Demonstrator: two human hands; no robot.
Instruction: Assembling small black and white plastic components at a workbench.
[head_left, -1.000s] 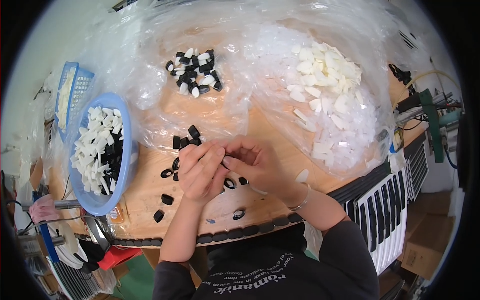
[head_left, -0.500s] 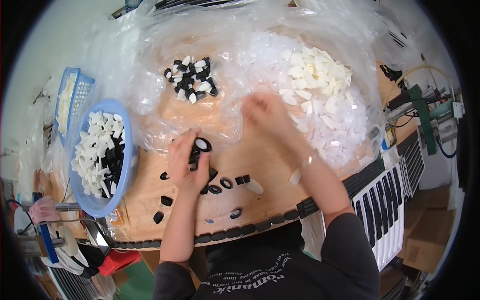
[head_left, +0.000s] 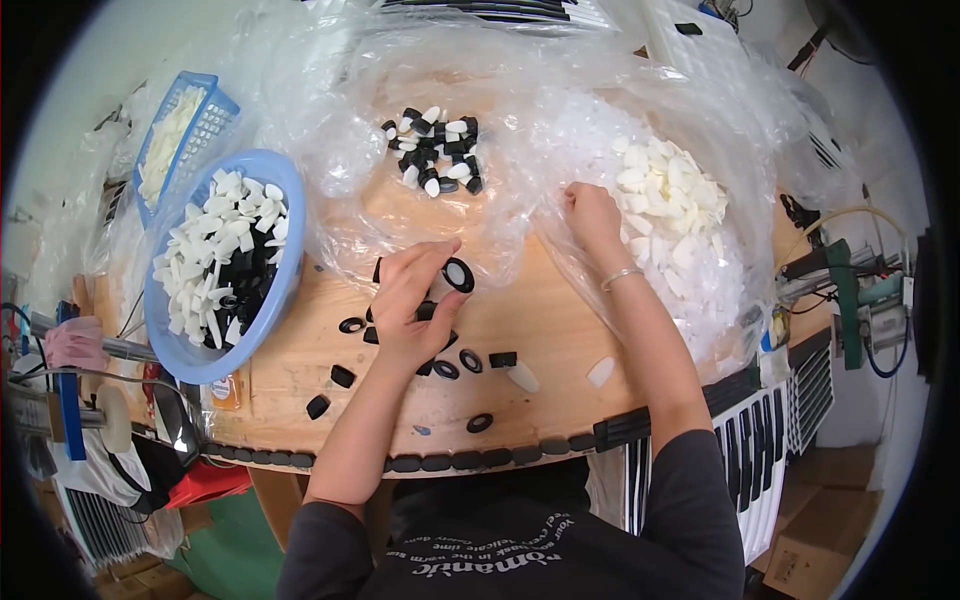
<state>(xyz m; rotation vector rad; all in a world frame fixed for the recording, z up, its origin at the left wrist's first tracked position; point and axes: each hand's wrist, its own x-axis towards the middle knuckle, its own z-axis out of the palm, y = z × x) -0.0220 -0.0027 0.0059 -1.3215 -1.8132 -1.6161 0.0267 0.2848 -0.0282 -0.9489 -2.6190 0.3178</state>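
My left hand (head_left: 410, 295) is closed around a black oval ring with a white centre (head_left: 457, 275), held upright between thumb and fingers above the wooden table. More black parts lie under and around that hand, partly hidden by it. Loose black oval rings (head_left: 471, 361) and small black blocks (head_left: 342, 376) are scattered close by. My right hand (head_left: 592, 212) has its fingers curled together at the plastic sheet, just left of a pile of cream oval pieces (head_left: 672, 190). Whatever its fingertips hold is hidden.
A blue oval basin (head_left: 290, 290) of white and black pieces stands at left, with a blue basket (head_left: 213, 118) behind it. A cluster of black and white parts (head_left: 435, 150) lies on clear plastic sheeting (head_left: 350, 60). Black blocks (head_left: 436, 463) line the table's near edge.
My right hand has moved away from me and toward the cream pile, and its fingers are now curled. The left hand keeps hold of the ring. The whole view has shifted.
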